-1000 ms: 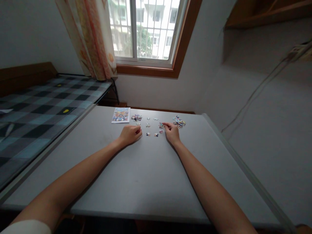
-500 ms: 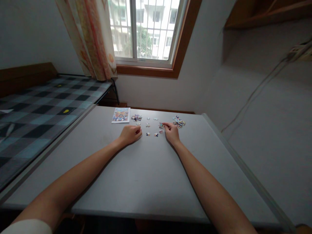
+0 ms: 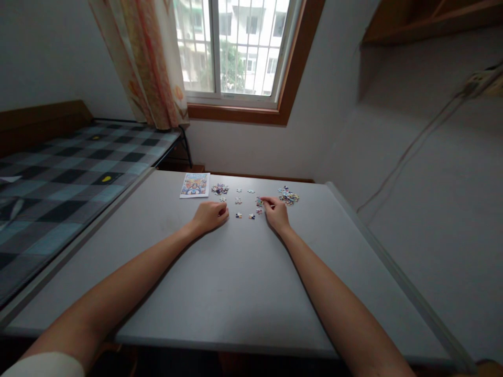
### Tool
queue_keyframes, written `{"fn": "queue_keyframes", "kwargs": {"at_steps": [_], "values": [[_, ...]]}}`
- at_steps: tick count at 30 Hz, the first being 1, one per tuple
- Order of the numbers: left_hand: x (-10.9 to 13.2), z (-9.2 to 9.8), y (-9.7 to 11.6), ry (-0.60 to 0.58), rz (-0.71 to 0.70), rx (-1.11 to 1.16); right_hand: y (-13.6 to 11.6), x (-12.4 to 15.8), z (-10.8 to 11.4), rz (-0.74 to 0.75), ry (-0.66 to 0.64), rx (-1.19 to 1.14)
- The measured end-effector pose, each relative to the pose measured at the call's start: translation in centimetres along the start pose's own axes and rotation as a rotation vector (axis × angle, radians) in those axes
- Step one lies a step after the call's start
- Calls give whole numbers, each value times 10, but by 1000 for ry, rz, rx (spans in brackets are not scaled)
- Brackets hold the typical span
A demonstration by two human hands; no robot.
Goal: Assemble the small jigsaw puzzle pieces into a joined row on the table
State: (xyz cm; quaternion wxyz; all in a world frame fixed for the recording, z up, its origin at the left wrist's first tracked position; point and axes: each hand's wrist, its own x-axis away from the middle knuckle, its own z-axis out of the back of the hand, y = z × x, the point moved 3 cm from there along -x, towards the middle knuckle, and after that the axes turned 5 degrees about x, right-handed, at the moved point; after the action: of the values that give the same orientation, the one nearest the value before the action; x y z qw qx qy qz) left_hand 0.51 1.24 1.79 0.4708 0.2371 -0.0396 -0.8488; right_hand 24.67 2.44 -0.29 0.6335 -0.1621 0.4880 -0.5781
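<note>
Both my arms reach far across a grey table (image 3: 236, 283). My left hand (image 3: 210, 215) rests on the table in a loose fist, knuckles up; whether it holds a piece is hidden. My right hand (image 3: 276, 213) lies to its right, fingertips pinched at a small jigsaw piece (image 3: 259, 201). Several loose pieces (image 3: 238, 201) lie scattered between and beyond the hands. One small heap of pieces (image 3: 220, 189) sits beyond my left hand, and another heap (image 3: 288, 196) lies just right of my right hand. A printed picture card (image 3: 195, 185) lies flat at the far left.
A bed with a checked grey and teal cover (image 3: 58, 173) runs along the table's left edge. A window (image 3: 231, 52) with a patterned curtain (image 3: 145, 63) is behind the table. A white wall (image 3: 432, 173) stands close on the right, with a cable (image 3: 412, 146) running down it.
</note>
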Motion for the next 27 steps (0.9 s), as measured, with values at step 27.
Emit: {"fn": "queue_keyframes", "kwargs": {"at_steps": [27], "values": [[-1,-4,-1,-13,-21,-2,-2,-14,-1,-88,16,-45]]}}
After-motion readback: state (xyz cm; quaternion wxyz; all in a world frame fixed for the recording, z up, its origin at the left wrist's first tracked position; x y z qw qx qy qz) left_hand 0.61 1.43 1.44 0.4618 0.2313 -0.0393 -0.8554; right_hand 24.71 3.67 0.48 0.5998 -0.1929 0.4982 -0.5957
